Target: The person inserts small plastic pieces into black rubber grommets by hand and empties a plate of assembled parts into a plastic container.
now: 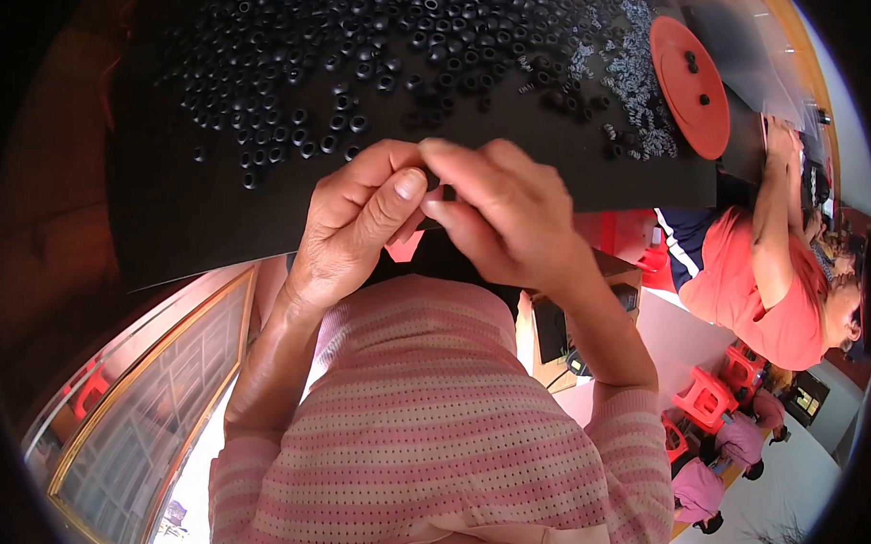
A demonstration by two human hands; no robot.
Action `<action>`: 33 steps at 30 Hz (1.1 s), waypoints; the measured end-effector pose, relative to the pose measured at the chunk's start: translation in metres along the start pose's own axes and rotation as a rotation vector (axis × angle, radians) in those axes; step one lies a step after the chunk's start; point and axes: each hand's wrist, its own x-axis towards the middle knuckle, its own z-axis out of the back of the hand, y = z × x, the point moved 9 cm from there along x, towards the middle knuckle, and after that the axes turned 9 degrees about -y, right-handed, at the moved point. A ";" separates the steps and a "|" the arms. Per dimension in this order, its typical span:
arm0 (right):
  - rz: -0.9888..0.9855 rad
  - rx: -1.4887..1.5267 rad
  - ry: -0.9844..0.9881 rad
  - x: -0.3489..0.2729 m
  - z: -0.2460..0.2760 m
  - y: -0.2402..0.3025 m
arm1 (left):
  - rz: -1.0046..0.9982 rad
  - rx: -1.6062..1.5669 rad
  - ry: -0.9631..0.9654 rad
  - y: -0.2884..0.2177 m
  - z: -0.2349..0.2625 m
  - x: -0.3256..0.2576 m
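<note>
Pinching with both hands, I held a small dark part (433, 188) between my fingertips, right where the two hands met above the near edge of the black surface (216, 226). My left hand (356, 221) came up from about seven o'clock, its thumb pressed flat toward the part and its fingers curled over the top of it. My right hand (505, 217) came in from about five o'clock, thumb and forefinger narrowed to a tight pinch on the same spot. The part sat at three o'clock from my left thumb and at nine o'clock from my right fingertips, mostly hidden between them, so I could not tell its exact shape.

At twelve o'clock from my hands lay a wide scatter of small black rings (367, 49), spread across the far half of the surface and well apart from my fingers; the nearest few rings lay at about ten o'clock. At one o'clock, a heap of small pale springs (615, 77) rested beside the rings. Just beyond it, at two o'clock, stood a round red lid (686, 89) with a few dark pieces on it.

At three o'clock, another person in an orange top (752, 283) leaned an arm onto the surface. My pink striped sleeves (430, 435) filled the view at six o'clock.
</note>
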 end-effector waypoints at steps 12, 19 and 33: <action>0.218 -0.662 0.403 0.028 0.022 -0.071 | 0.005 -0.112 -0.032 -0.001 0.007 0.004; 0.066 -0.358 0.342 0.034 0.017 -0.064 | 0.018 -0.207 -0.004 0.000 0.010 0.003; -0.434 0.599 0.177 0.024 -0.020 -0.022 | 0.140 -0.392 -0.106 0.006 0.022 0.006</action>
